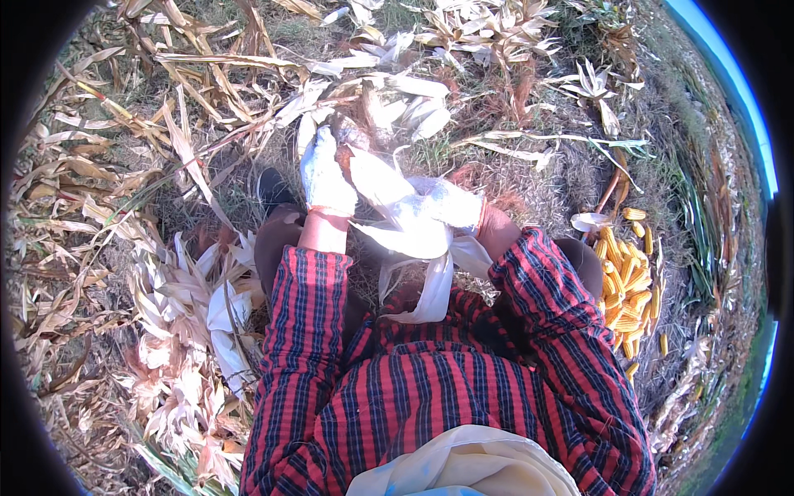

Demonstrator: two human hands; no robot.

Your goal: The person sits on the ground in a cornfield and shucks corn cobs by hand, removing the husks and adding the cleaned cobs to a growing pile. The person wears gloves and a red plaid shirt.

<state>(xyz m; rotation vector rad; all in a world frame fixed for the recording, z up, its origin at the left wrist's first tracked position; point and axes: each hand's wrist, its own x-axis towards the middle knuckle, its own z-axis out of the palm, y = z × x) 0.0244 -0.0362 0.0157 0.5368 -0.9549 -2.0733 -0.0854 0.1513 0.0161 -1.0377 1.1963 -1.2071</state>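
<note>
Strong sun glare washes out much of the space between my gloved hands. My right hand (450, 201), in a white work glove, grips the lower part of an ear of corn in pale husk (378, 177). Long husk leaves (437, 285) hang from it towards my lap. My left hand (327, 173), also white-gloved, lies against the ear's brown-tipped upper end, fingers pointing away from me. Its thumb and palm side are hidden, so its grip is unclear. Any kernels on this ear are not visible.
Husked yellow corn cobs (626, 285) lie heaped on the ground beyond my right knee. A pile of loose husks (186, 310) is beside my left leg. Unhusked ears (422, 105) lie just ahead of my hands. Dry corn stalks (205, 62) cover the ground at far left.
</note>
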